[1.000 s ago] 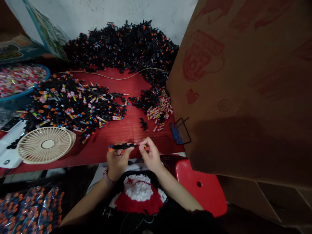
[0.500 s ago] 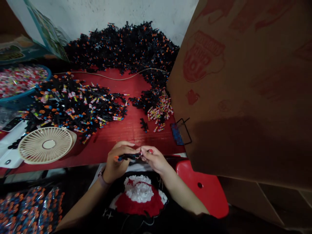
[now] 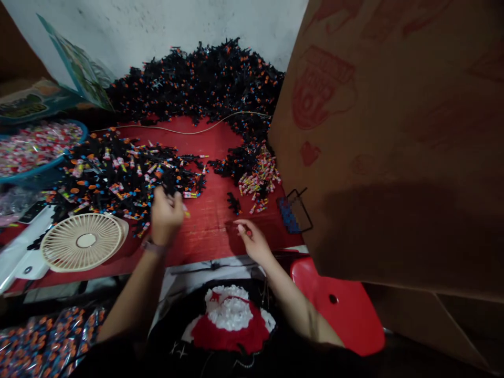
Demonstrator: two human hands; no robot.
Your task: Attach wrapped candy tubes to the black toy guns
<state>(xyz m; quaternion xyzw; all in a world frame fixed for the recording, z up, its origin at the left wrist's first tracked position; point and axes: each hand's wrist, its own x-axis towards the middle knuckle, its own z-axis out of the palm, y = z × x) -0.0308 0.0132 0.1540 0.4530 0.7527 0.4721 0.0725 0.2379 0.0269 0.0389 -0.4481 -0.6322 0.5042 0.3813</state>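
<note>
My left hand is at the front right edge of a pile of black toy guns with candy tubes. Its fingers are bent around a black toy gun, partly merging with the pile behind. Over the red tabletop is my right hand, fingers curled around a small red-ended piece. A single black toy gun lies just beyond that hand. Behind it is a smaller heap of black toy guns beside loose pink and yellow candy tubes.
A large black heap rests against the wall. At the left are a blue basin of wrapped candy and a cream fan grille. A tall cardboard box stands at the right, above a red stool.
My hands have moved apart. My left hand has gone forward to the left pile with the black toy gun; my right hand has shifted slightly right and forward. The view has shifted slightly.
</note>
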